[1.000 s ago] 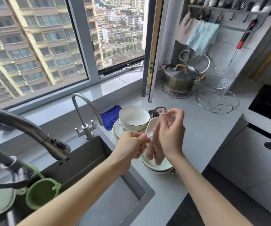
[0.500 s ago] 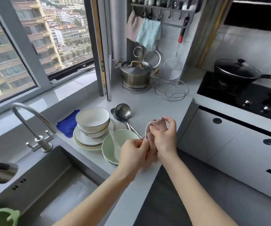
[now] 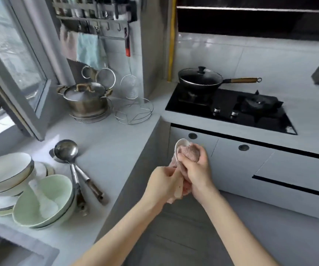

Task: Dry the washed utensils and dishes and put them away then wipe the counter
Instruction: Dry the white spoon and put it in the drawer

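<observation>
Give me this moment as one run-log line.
step: drying spoon | left hand: grips spoon handle | right hand: rubs cloth in its bowl | bowls, ladles: waiting on counter

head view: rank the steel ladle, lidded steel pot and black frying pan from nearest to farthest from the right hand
Measured from the right hand, which rubs a pink cloth on a white spoon:
1. Steel ladle, on the counter to its left.
2. Black frying pan, on the stove behind.
3. Lidded steel pot, far left by the window.

Both forearms extended; left hand (image 3: 163, 184) and right hand (image 3: 198, 169) closed together.
</observation>
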`<state>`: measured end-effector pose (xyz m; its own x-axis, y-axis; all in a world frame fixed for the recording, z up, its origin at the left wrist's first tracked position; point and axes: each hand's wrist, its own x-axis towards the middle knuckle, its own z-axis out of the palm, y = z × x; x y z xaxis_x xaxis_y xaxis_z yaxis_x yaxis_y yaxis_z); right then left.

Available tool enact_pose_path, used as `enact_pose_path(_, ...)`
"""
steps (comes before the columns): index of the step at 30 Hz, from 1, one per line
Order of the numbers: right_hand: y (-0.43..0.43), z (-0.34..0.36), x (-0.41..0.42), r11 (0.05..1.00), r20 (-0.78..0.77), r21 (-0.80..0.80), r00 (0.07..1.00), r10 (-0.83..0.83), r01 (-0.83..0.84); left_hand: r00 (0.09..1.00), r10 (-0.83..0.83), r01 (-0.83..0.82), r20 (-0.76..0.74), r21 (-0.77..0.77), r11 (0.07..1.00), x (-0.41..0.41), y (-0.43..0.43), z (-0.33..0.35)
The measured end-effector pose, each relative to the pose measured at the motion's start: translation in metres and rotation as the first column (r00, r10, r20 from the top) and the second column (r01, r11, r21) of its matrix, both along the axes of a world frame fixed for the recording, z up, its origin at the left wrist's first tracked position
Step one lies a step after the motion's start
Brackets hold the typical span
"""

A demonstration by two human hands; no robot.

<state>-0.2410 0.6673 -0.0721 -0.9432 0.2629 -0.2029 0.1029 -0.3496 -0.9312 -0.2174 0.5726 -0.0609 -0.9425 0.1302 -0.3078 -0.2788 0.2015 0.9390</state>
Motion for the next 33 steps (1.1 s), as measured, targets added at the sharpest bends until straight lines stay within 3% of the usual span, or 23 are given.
enact_pose_path(2, 0.052, 0.0, 0.001, 0.994, 0.001, 0.11, 1.0, 0.022, -0.022, 0.987, -0.158, 0.15, -0.013, -0.237, 0.96, -0.009, 0.026, 0.005)
enact_pose_path(4, 0.101, 0.001, 0.004, 0.966, -0.004, 0.252, 0.998, 0.065, -0.062, 0.954, -0.194, 0.067, -0.227, -0.471, 0.88, -0.025, 0.051, 0.009)
enact_pose_path(6, 0.144, 0.007, 0.01, 0.947, 0.008, 0.286, 0.989, 0.151, -0.147, 0.872, -0.293, 0.031, -0.393, -0.551, 0.834, -0.041, 0.084, 0.014)
enact_pose_path(10, 0.217, 0.015, 0.013, 0.905, 0.045, 0.346, 0.968, 0.247, -0.247, 0.792, -0.507, 0.355, -0.341, -0.42, 0.835, -0.063, 0.167, 0.009)
enact_pose_path(16, 0.295, 0.002, 0.001, 0.924, 0.105, 0.333, 0.981, 0.162, -0.189, 0.693, -0.599, 0.352, -0.4, -0.537, 0.766, -0.091, 0.268, -0.011)
enact_pose_path(21, 0.363, -0.018, -0.002, 0.929, 0.185, 0.369, 0.982, -0.049, -0.023, 0.81, -0.466, 0.275, -0.355, -0.471, 0.838, -0.141, 0.342, -0.045)
enact_pose_path(31, 0.519, -0.009, -0.059, 0.829, 0.23, 0.554, 0.943, -0.239, 0.075, 0.809, -0.58, 0.56, -0.093, -0.175, 0.81, -0.23, 0.521, -0.078)
enact_pose_path(33, 0.544, -0.007, -0.071, 0.813, 0.237, 0.572, 0.928, -0.288, 0.106, 0.82, -0.572, 0.572, -0.003, -0.037, 0.819, -0.243, 0.551, -0.08)
